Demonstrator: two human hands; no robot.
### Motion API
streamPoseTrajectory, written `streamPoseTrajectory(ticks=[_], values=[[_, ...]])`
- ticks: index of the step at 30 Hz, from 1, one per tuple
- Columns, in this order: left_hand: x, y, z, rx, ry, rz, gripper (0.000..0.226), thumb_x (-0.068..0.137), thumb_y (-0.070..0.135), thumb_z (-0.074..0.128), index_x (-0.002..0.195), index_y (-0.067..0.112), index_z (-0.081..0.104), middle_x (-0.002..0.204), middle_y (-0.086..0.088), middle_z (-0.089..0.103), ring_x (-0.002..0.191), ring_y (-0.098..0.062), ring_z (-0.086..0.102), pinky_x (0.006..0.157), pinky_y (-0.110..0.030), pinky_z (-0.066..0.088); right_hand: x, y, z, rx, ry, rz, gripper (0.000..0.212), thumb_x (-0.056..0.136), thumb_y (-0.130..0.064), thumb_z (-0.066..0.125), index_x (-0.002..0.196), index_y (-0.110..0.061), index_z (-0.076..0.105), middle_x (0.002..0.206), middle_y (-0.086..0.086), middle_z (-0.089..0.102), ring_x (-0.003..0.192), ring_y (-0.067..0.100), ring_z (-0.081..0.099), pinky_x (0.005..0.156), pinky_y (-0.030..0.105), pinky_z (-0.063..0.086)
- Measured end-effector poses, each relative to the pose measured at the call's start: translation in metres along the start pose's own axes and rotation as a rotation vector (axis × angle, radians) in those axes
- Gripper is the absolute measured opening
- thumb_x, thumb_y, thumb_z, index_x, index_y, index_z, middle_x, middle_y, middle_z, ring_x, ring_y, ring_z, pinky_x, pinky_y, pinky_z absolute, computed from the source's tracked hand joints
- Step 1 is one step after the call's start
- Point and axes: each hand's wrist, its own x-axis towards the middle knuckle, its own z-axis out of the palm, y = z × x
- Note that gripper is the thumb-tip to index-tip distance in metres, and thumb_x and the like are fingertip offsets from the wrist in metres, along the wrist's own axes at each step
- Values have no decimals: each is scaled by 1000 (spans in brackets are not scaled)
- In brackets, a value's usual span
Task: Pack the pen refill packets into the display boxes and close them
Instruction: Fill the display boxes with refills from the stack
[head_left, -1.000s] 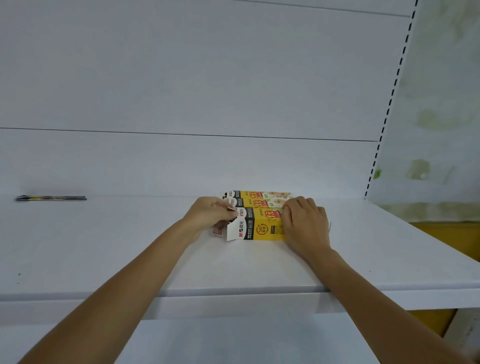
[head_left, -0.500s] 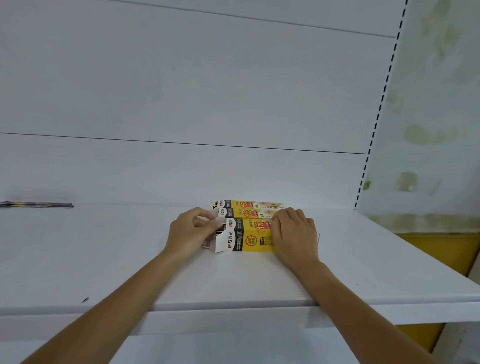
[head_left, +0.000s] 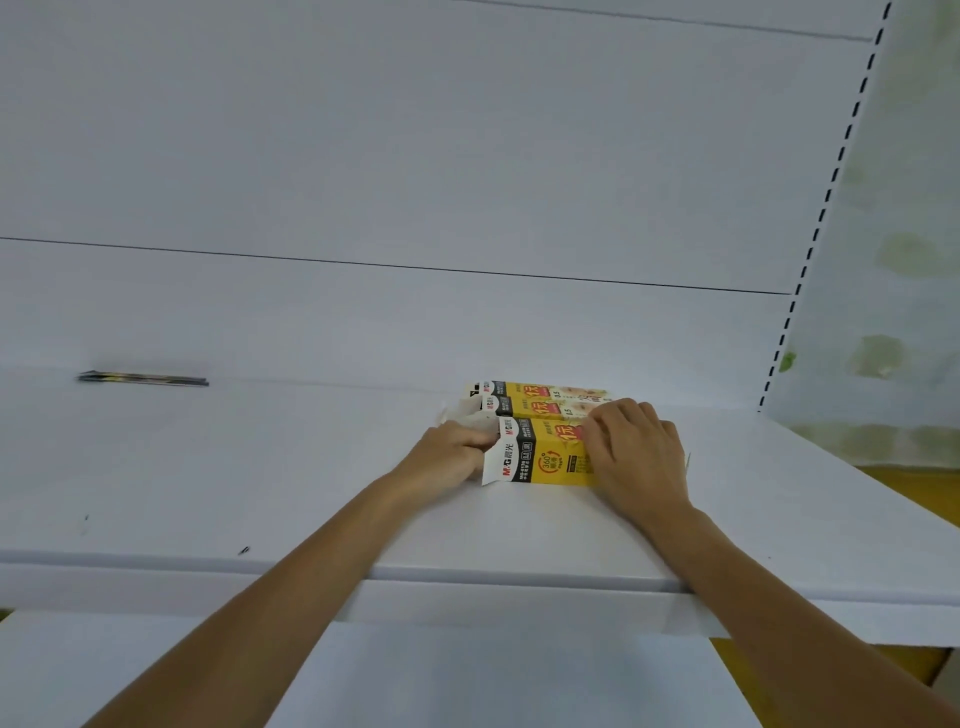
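Three yellow-and-black display boxes lie side by side on the white shelf (head_left: 260, 467). The nearest box (head_left: 540, 457) has its left end open, with a white flap sticking out. My left hand (head_left: 447, 454) is at that open end, fingers curled against the flaps; what it holds is hidden. My right hand (head_left: 636, 457) lies over the right part of the nearest box, fingers bent over its top and holding it down. Two more boxes (head_left: 540, 402) sit just behind it.
A thin stack of pen refill packets (head_left: 143, 378) lies far left at the back of the shelf. A white back panel rises behind. A perforated upright (head_left: 810, 249) and a wall stand to the right. The shelf's front edge (head_left: 467, 577) runs below my forearms.
My left hand has slid down from the box's top corner to its open left end, pressing in at the flaps. My right hand has kept its place on the box.
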Motion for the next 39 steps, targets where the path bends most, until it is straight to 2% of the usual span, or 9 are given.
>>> streamPoseTrajectory(ticks=[4, 8, 11, 16, 27, 30, 33, 36, 39], values=[[1, -2, 0, 37, 177, 17, 39, 88, 3, 45, 100, 30, 71, 101, 9, 61, 99, -9, 54, 82, -18, 41, -2, -3, -5, 73, 23, 4, 32, 86, -31, 37, 82, -11, 62, 88, 5, 64, 81, 24, 54, 70, 34, 36], [0, -1, -14, 86, 450, 63, 36, 85, -1, 40, 79, 23, 66, 97, 0, 61, 75, -6, 51, 62, -9, 35, 13, -29, -18, 106, 74, -260, 11, 79, -17, 54, 81, -13, 64, 83, 2, 64, 72, 25, 62, 67, 35, 44], [-7, 4, -41, 185, 378, 98, 32, 88, 4, 42, 75, 23, 66, 89, 1, 66, 78, -14, 59, 66, -16, 41, 36, -70, -24, 211, 8, -340, 17, 76, -5, 64, 93, -9, 64, 95, 4, 64, 80, 23, 64, 65, 26, 42], [-47, -37, -113, 365, 436, -18, 29, 92, 12, 43, 80, 24, 66, 96, 3, 63, 88, -14, 57, 82, -28, 46, 53, -160, 5, 421, -195, -254, 34, 90, -18, 54, 123, -13, 51, 125, 1, 51, 112, 18, 52, 87, 32, 43], [-148, -159, -313, 438, 556, -315, 18, 96, 20, 45, 100, 22, 63, 106, 5, 59, 95, -13, 54, 69, -17, 36, 92, -349, 100, 524, -540, -229, 45, 89, -23, 53, 133, -16, 42, 129, 2, 53, 112, 21, 53, 93, 33, 42], [-153, -182, -354, 432, 623, -345, 24, 96, 23, 45, 115, 16, 57, 106, 1, 57, 96, -15, 51, 78, -23, 34, 106, -390, 126, 418, -509, -309, 43, 91, -20, 49, 132, -12, 44, 130, 4, 51, 118, 21, 47, 96, 31, 37], [-162, -213, -388, 571, 530, -377, 30, 96, 25, 44, 122, 16, 53, 115, -1, 59, 98, -16, 52, 84, -24, 36, 121, -422, 159, 383, -545, -278, 38, 90, -18, 49, 127, -11, 48, 126, 5, 52, 115, 23, 48, 93, 31, 38], [-161, -228, -417, 717, 315, -372, 27, 94, 24, 47, 116, 20, 61, 118, 4, 61, 102, -11, 53, 85, -19, 35, 133, -447, 191, 406, -620, -204, 25, 90, -21, 48, 112, -14, 54, 102, 4, 58, 95, 23, 55, 75, 29, 42], [-149, -229, -434, 743, 252, -340, 26, 93, 25, 46, 114, 22, 63, 115, 6, 63, 103, -11, 55, 82, -19, 35, 139, -464, 216, 346, -681, -207, 8, 90, -23, 45, 92, -18, 51, 87, 0, 54, 82, 21, 53, 63, 29, 36]])
